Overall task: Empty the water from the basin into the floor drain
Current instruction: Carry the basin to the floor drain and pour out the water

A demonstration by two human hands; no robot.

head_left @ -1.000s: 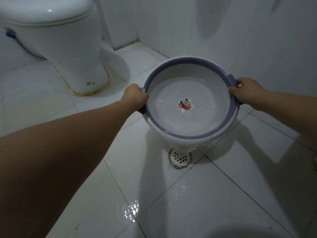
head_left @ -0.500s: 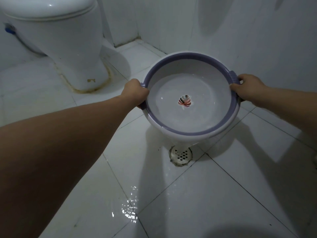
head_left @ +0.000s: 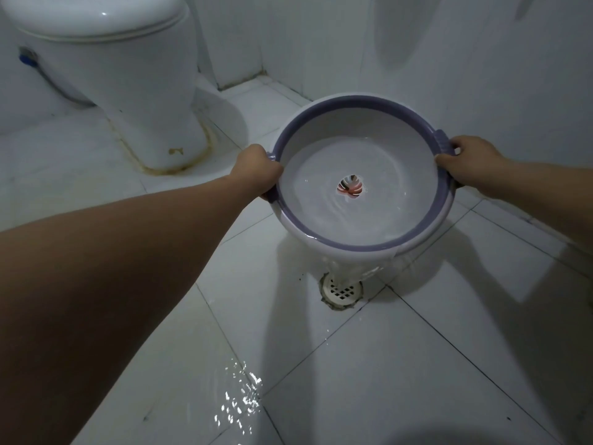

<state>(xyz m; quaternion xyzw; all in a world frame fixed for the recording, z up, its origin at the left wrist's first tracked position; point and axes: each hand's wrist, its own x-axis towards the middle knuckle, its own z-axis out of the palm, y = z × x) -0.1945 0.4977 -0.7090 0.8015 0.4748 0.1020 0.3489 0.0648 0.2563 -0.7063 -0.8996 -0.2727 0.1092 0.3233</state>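
Pouring water over the floor drain (head_left: 342, 290), left hand (head_left: 256, 171) and right hand (head_left: 471, 162) clamp the basin (head_left: 362, 175); a slow tilt should limit splashing.

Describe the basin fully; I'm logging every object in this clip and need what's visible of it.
The basin is round, white and looks plastic, with a purple rim and a ribbed purple handle on each side. A small red-and-dark motif marks the centre of its floor. It is held off the tiled floor, tilted toward the wearer, with the left hand and right hand gripping opposite sides. It holds water, which spills over the near rim onto the floor drain directly below.
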